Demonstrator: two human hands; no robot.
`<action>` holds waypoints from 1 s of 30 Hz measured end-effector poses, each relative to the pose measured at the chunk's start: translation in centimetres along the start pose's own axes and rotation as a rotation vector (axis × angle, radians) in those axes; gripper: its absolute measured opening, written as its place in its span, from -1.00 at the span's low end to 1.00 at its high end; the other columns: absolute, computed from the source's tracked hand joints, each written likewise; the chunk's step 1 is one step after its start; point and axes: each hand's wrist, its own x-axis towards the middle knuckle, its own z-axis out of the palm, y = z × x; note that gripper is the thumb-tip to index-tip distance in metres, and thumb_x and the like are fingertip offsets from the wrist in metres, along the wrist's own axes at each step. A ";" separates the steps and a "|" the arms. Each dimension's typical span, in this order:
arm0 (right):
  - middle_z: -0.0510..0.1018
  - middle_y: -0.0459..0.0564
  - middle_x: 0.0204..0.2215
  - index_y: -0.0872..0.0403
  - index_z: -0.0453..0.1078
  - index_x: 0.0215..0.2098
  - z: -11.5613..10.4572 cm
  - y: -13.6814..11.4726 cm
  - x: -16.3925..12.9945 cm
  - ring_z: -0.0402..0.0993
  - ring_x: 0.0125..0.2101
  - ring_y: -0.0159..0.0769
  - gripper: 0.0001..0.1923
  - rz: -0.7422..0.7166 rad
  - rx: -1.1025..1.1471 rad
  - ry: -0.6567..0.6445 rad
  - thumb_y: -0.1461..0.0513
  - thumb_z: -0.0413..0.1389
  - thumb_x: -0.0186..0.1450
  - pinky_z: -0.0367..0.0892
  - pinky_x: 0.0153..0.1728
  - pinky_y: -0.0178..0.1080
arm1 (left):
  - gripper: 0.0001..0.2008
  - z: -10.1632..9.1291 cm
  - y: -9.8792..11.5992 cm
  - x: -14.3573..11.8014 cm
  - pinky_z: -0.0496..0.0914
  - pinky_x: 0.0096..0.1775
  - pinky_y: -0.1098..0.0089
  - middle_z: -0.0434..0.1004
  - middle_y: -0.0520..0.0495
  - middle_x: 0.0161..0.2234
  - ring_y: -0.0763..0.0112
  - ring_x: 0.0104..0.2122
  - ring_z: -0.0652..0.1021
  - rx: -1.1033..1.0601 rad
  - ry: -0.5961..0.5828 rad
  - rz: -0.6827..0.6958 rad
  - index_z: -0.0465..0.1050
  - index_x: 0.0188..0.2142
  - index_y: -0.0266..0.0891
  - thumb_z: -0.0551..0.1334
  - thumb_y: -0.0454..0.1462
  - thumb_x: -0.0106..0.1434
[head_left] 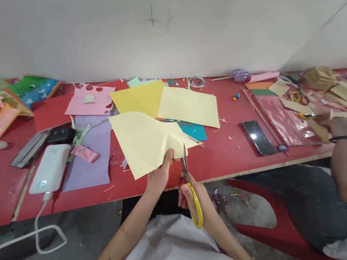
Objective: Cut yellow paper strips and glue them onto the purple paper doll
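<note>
My left hand [161, 173] pinches the lower edge of a pale yellow sheet of paper [139, 141], thumb on top and the other fingers hidden beneath. The sheet is held over the front of the red table and bends near my thumb. In my right hand [196, 194] is a pair of scissors [197, 209] with yellow handles, its blades pointing up and away from me. The blades stand close by the sheet's lower right edge; whether they touch it I cannot tell. Behind lie another pale sheet [192, 105], a deeper yellow sheet [136, 98] and a blue piece [195, 131].
On the left are a white power bank [50, 168] with a cable, purple paper [92, 168] and pink paper with holes [89, 101]. A phone [258, 138] lies to the right. Further right, another person's hand [339, 127] works among paper pieces. A wall [161, 49] stands behind the table.
</note>
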 end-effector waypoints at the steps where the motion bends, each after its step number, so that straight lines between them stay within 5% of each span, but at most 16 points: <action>1: 0.43 -0.12 -0.72 0.03 0.19 -0.25 0.0 0.0 0.0 0.43 -0.70 -0.29 -0.32 0.004 0.000 0.000 -0.36 -0.25 0.26 0.34 -0.57 -0.32 | -0.65 0.0 0.0 0.0 0.11 0.33 0.15 0.49 -0.08 0.14 0.12 0.28 0.32 -0.001 0.006 -0.024 0.55 -0.02 -0.16 0.27 -0.09 0.26; 9: 0.40 -0.15 -0.76 0.02 0.19 -0.27 0.2 0.2 0.0 0.41 -0.74 -0.30 -0.34 0.050 0.030 0.027 -0.35 -0.26 0.28 0.29 -0.64 -0.35 | -0.75 -0.1 0.4 0.0 0.21 0.28 0.26 0.70 -0.06 -0.26 0.13 0.15 0.47 -0.019 -0.080 -0.083 0.63 -0.36 -0.13 0.28 -0.05 0.21; 24: 0.37 -0.18 -0.78 0.05 0.24 -0.18 -0.2 0.6 0.0 0.37 -0.77 -0.34 -0.31 0.069 -0.003 0.000 -0.34 -0.23 0.27 0.27 -0.68 -0.38 | -0.76 -0.1 -0.3 0.4 0.25 0.25 0.21 0.69 -0.06 -0.23 0.09 0.10 0.51 -0.056 -0.071 -0.124 0.64 -0.36 -0.12 0.30 -0.04 0.20; 30: 0.51 -0.10 -0.54 0.04 0.24 -0.08 -2.1 1.6 -1.2 0.31 -0.73 -0.43 -0.29 -0.040 0.050 -0.079 -0.36 -0.13 0.22 0.25 -0.72 -0.39 | -0.79 -0.4 0.4 1.2 0.41 0.11 0.25 0.68 -0.09 -0.40 0.13 -0.06 0.61 -0.205 -0.041 -0.034 0.62 -0.45 -0.21 0.36 -0.11 0.12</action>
